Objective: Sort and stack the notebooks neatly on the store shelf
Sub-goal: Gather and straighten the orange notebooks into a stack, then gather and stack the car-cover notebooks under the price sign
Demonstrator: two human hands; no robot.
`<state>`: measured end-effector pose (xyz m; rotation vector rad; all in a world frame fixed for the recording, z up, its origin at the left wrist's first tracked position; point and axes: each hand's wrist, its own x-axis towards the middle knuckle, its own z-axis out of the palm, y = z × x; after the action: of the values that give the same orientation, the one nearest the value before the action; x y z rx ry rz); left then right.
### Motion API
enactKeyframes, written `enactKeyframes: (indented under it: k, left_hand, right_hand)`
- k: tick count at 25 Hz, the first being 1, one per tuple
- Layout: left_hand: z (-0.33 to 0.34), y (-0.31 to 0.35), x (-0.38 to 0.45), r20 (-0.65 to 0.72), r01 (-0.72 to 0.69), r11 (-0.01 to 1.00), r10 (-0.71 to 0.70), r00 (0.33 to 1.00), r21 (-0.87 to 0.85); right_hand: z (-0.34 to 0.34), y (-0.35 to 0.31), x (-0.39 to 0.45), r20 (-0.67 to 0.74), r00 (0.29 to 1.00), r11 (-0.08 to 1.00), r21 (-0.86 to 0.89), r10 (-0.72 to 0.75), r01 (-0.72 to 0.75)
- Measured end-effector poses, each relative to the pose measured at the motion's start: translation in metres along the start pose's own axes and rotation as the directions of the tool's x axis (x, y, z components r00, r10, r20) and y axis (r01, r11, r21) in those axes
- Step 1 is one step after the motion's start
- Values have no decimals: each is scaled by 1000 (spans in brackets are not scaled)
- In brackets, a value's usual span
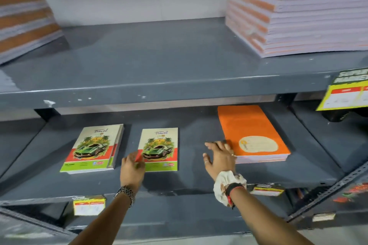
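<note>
Both hands reach into the lower shelf [189, 177]. Left hand [132, 167] has its grip curled at the near left corner of the middle travel notebook [160, 149]; whether it pinches the cover, I cannot tell. Right hand [220, 160] is spread flat, fingers apart, touching the left edge of the orange stack [253, 135], likely to push it straight. Another travel pile [93, 148] lies to the left.

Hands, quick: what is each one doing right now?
Left hand: fingers on the middle travel notebook's corner; grip unclear.
Right hand: open, touching the orange notebook stack.
</note>
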<state>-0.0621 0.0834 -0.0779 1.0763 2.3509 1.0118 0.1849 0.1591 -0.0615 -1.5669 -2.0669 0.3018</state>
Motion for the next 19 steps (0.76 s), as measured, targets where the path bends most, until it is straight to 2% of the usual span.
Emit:
enactKeyframes:
  k: [2, 3, 4, 7, 9, 11, 13, 15, 19]
  left_hand:
    - [-16, -13, 4, 91, -11, 1000, 10, 996, 13]
    - [-22, -18, 8, 141, -25, 999, 21, 990, 23]
    - [-26, -19, 8, 195, -45, 999, 38, 980, 28]
    - [-32, -18, 11, 319, -58, 998, 57, 946, -6]
    - [-37, -25, 18, 361, 15, 993, 29, 932, -119]
    - [-44, -27, 22, 405, 151, 943, -19, 914, -297]
    - [-55, -22, 20, 421, 210, 871, -4, 907, -444]
    - [-65, -23, 21, 400, 204, 815, 37, 916, -542]
    - [-102, -33, 42, 293, 102, 773, 112, 950, -626]
  right_hand:
    - [28, -33, -7, 250, 962, 994, -52, 106, -96]
    - [43, -51, -10, 338, 930, 988, -98, 146, -120]
    - [55, -66, -13, 370, 912, 982, -124, 176, -140]
    - [79, -98, -22, 286, 922, 964, -109, 262, -240]
    - [88, -107, -21, 230, 907, 934, -26, 352, -356]
    - [91, -107, -14, 260, 854, 855, 148, 451, -497]
    - [89, -108, -8, 351, 792, 686, 397, 500, -609]
    - [85, -120, -7, 410, 765, 528, 557, 497, -641]
    - [85, -158, -6, 364, 819, 479, 676, 443, -560]
